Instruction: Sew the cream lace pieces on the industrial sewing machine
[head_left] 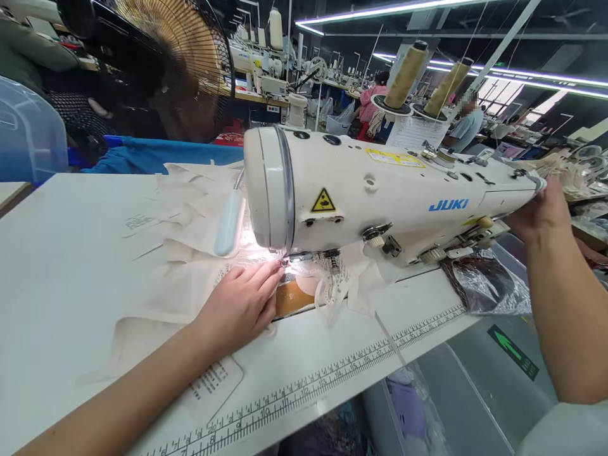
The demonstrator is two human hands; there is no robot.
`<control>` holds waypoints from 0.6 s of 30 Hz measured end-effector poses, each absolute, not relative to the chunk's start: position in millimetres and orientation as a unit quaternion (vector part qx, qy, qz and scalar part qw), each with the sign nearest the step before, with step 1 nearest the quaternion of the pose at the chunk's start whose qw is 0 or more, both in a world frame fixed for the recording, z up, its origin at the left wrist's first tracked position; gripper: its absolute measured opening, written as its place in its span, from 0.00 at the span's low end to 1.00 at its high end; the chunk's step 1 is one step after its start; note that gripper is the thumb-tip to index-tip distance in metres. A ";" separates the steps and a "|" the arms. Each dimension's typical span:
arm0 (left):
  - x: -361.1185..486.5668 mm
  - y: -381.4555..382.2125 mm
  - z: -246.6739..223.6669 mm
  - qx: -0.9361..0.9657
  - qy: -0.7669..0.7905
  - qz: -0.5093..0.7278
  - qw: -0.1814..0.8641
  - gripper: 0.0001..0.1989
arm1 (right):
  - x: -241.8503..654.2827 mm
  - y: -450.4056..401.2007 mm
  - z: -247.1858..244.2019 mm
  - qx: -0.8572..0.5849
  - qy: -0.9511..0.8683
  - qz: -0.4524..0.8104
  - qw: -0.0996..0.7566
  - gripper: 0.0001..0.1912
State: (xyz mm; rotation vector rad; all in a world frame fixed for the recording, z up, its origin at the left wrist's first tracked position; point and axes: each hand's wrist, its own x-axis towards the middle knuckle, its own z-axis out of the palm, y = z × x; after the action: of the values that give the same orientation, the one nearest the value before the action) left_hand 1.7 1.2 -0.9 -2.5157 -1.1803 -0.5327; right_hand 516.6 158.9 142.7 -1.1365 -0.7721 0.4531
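A white JUKI sewing machine (403, 196) stands across the table. At its needle end, my left hand (242, 297) rests with fingers together and fingertips pressed on the cream lace fabric (175, 278), right beside the presser foot (285, 261). A lamp lights that spot. More of the lace piece (337, 278) comes out on the right of the needle, under the machine arm. My right hand (544, 209) grips the handwheel (539, 185) at the machine's far right end; its fingertips are partly hidden behind the wheel.
A black fan (180, 63) stands behind the table at left. Two thread cones (406, 75) rise behind the machine. A printed ruler (304, 392) runs along the table's front edge. A plastic bag (489, 285) lies under the wheel end. Plastic bins (456, 392) stand below. Other people work farther back.
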 end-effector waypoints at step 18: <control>-2.1 7.1 -1.3 -0.874 -0.438 -0.149 0.149 0.22 | 479.8 168.2 154.4 -0.186 -0.157 0.349 0.905 0.35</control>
State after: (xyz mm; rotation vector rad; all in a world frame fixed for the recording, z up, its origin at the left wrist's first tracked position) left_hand -2.1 7.1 -1.3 -2.5113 -1.2589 -0.4290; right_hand 479.8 168.2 154.4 -0.3844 -0.3241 0.7206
